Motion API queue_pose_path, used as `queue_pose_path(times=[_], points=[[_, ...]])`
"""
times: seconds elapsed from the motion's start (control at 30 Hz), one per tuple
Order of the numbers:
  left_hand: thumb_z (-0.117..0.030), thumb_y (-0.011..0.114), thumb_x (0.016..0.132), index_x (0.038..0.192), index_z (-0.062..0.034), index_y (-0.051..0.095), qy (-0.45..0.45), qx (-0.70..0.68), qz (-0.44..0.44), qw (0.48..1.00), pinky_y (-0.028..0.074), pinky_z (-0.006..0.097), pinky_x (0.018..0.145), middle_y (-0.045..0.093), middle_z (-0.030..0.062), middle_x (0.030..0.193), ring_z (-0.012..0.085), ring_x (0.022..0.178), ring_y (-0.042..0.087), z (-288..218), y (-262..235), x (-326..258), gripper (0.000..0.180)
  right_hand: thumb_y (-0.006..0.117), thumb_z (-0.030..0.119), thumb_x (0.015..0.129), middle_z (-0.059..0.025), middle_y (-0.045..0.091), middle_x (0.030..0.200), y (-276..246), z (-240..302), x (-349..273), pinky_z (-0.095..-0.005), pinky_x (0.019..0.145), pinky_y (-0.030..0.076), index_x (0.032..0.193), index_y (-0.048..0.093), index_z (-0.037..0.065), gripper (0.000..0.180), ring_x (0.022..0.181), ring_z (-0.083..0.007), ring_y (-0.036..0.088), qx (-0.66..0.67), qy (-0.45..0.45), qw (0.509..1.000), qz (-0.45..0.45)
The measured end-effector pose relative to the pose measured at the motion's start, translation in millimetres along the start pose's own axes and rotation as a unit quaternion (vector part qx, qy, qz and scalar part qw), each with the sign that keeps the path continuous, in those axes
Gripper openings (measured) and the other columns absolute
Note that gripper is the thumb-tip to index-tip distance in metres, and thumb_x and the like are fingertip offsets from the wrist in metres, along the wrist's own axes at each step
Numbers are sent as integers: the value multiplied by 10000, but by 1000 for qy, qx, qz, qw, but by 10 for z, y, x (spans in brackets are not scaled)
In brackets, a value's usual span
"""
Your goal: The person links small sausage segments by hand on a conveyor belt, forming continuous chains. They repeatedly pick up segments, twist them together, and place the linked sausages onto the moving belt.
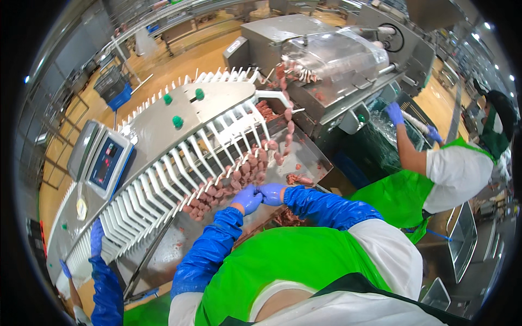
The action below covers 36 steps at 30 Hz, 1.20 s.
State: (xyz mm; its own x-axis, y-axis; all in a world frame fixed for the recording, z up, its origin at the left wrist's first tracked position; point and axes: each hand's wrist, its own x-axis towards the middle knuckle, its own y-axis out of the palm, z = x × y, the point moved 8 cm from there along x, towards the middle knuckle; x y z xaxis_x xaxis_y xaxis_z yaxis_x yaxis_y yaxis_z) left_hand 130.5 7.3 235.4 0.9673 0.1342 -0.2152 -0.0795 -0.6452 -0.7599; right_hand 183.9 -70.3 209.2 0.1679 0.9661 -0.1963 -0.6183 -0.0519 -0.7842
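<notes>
My left hand (247, 200) and my right hand (271, 193), both in purple gloves, meet in front of me. Their fingers are closed and pressed together, and whatever may be between them is hidden. Just beyond them hang strings of pinkish sausage links (247, 169), looped along white hooks (200, 153) on the side of a long conveyor. One string of sausage links (289, 129) runs down from the machine's outlet at the far end. Below the hooks is a metal tray (309, 155) with a piece of meat (299, 179) to the right of my hands.
A scale with a screen (107, 165) stands on the conveyor's steel top (163, 122). Beyond is a steel machine with a clear cover (337, 57). At right, a co-worker in a green apron (394, 193) reaches toward a plastic-lined bin (380, 130). Another person's gloved hand (97, 236) touches hooks at left.
</notes>
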Motion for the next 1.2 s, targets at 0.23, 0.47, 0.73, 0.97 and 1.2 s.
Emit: queue_pose_path(times=[0.23, 0.47, 0.73, 0.97, 1.2], points=[[-386, 609, 868, 1040, -44, 621, 96, -58, 78, 991, 503, 401, 814, 662, 145, 859, 276, 825, 658, 20, -42, -193, 383, 515, 303, 898, -179, 678, 883, -568, 60, -386, -496, 745, 510, 940, 677, 106, 258, 848, -396, 645, -96, -13, 987, -129], [-173, 480, 958, 766, -18, 606, 201, -270, -15, 942, 472, 327, 704, 594, 90, 779, 193, 756, 583, 50, -17, -262, 277, 529, 299, 881, -164, 696, 946, -362, -415, -124, -499, 733, 535, 980, 700, 141, 253, 846, -377, 676, -174, 126, 968, -130], [-164, 507, 927, 782, -4, 612, 61, -636, -40, 768, 486, 304, 828, 643, 93, 1051, 198, 991, 585, 243, -119, -481, 240, 565, 408, 888, -181, 618, 1201, -102, -1405, -39, -489, 877, 506, 1133, 628, 118, 385, 1051, -354, 630, -175, 275, 943, -71], [-215, 468, 976, 1149, -46, 656, 70, -527, 73, 844, 494, 341, 916, 607, 109, 1265, 202, 1024, 636, 293, -277, -587, 306, 718, 532, 777, -126, 534, 1353, -222, -1177, -211, -412, 1004, 458, 1389, 485, 123, 772, 1227, -293, 540, -11, 234, 972, 2], [-237, 478, 972, 1178, -151, 654, 235, -80, -9, 969, 501, 418, 811, 686, 127, 1027, 301, 904, 657, -2, -443, -769, 285, 697, 269, 839, -133, 617, 1201, -304, 729, 44, -353, 984, 444, 1339, 540, 75, 558, 1115, -236, 580, 199, -198, 957, 70]])
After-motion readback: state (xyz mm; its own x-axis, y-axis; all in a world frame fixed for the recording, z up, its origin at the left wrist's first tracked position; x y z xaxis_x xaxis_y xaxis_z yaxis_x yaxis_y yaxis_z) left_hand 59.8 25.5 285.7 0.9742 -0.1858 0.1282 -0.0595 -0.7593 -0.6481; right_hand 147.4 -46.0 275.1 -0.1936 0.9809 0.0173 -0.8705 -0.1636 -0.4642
